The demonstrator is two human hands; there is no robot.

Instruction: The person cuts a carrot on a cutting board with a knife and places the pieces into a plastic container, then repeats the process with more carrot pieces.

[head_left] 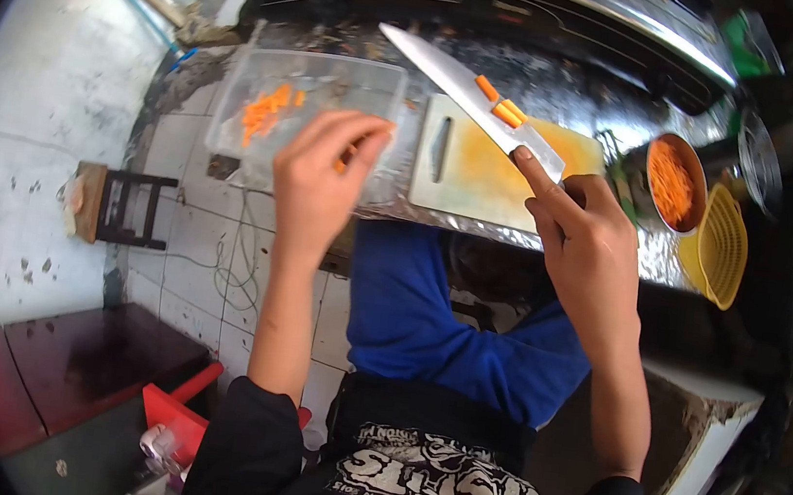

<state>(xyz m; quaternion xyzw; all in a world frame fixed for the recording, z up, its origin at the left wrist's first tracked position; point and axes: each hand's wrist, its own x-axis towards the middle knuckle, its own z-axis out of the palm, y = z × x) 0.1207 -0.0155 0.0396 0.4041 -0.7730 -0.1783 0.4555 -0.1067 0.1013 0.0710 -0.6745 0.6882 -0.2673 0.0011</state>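
A large knife (pixel 436 68) is in my right hand (pixel 580 224), whose index finger lies along the blade near the handle. Short orange carrot pieces (pixel 508 113) rest on the flat of the blade. Beneath it is a white cutting board (pixel 482 179) stained orange. My left hand (pixel 329 157) is over the right part of a clear plastic container (pixel 227 121), its fingers curled together around something orange, probably carrot. Cut carrot pieces (pixel 267 113) lie inside the container, left of that hand.
A metal pot (pixel 656 184) with shredded carrot and a yellow basket (pixel 724 248) stand at the counter's right end. Behind the board is a black appliance (pixel 502 10). A small stool (pixel 132 208) is on the floor at left, near a dark red table (pixel 110 357).
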